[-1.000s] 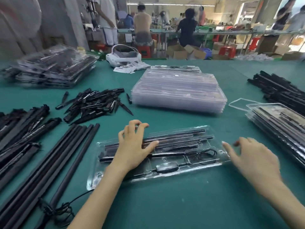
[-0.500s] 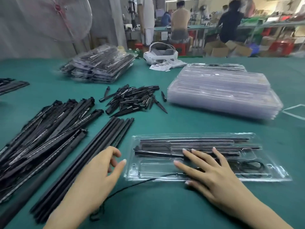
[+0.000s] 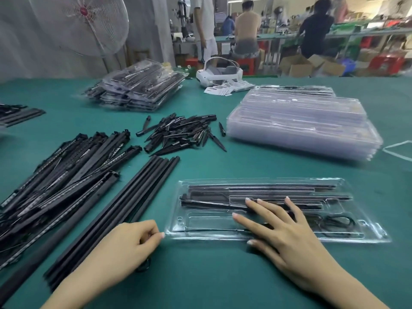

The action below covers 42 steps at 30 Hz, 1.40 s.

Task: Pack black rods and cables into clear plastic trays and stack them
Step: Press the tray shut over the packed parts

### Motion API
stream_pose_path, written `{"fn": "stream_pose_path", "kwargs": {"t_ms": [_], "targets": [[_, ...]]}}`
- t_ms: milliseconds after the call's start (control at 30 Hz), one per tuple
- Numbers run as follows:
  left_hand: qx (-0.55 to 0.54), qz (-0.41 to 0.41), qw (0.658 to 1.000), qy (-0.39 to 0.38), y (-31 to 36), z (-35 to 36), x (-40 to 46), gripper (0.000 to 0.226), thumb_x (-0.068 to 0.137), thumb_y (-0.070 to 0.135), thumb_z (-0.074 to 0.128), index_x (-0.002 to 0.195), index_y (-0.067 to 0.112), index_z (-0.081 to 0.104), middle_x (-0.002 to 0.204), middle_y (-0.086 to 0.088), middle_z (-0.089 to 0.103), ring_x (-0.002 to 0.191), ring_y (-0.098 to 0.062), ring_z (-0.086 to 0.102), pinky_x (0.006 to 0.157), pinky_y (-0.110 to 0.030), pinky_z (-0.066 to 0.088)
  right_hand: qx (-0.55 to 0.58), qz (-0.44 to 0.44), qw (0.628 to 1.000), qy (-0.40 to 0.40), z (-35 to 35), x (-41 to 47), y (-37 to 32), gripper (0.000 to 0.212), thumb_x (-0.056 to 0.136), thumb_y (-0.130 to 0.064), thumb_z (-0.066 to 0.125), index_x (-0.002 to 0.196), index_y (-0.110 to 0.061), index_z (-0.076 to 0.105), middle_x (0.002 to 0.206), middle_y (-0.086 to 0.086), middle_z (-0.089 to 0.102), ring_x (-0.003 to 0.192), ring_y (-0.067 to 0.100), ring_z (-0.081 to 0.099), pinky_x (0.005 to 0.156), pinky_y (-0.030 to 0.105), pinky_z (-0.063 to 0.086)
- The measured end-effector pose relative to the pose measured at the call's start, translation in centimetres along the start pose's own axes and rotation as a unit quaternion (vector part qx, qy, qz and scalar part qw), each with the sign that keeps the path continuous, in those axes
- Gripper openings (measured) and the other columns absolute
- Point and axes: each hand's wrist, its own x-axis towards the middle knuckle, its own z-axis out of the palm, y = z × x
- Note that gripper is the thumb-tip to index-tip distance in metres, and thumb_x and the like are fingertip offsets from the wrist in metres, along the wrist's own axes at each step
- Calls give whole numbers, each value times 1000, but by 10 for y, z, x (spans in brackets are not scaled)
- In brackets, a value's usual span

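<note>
Several rods lengthwise, left-right, in tray

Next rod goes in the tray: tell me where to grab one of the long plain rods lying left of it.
Take a long plain rod near its far end, where the ends fan slightly apart, pinching from above. Lower down, the rods lie packed side by side and the left hand covers them.

— Where is the green table open?
— Along the near edge, and between the clear tray and empty-tray stack.
— Obstacles?
— Long rods crowd the left.
</note>
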Motion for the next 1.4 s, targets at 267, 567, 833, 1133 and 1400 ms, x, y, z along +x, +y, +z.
{"fn": "stream_pose_path", "kwargs": {"t_ms": [267,567,833,1133,1400], "targets": [[-54,-9,996,-69,-6,-11,30,18,88,27,65,95,38,53,84,12,62,65,2,55,66,-15,43,6,8,1000,-15,-2,-1,-2,46,93,-50,32,135,-42,49,141,-3,51,124,18,54,99,50,25],[-74,-45,995,-56,0,-14,50,18,91,44,54,87,27,61,77,7,69,67,-5,63,74,-25,48,-25,19,997,-76,-10,1,-6,54,97,-54,14,126,-43,59,133,-2,58,116,17,60,92,58,46],[-212,-109,950,-200,15,-9,71,24,92,26,61,78,7,56,64,-3,67,54,-7,63,53,-15,47,-33,24,996,-74,-10,3,-6,53,94,-56,18,123,-44,60,130,-4,60,113,17,61,94,58,46],[-408,-178,874,-193,20,0,59,25,91,8,61,88,10,36,64,-10,64,57,-27,59,45,-23,44,7,27,999,-34,-1,1,-2,55,98,-54,10,125,-45,58,132,-4,58,118,16,59,98,48,26],[-423,-207,850,-234,24,-1,58,5,92,-2,54,93,-7,56,53,-11,53,54,-29,64,43,-22,46,29,8,1000,5,2,-1,2,44,91,-54,31,126,-47,56,133,-7,58,119,13,58,98,47,25]]}}
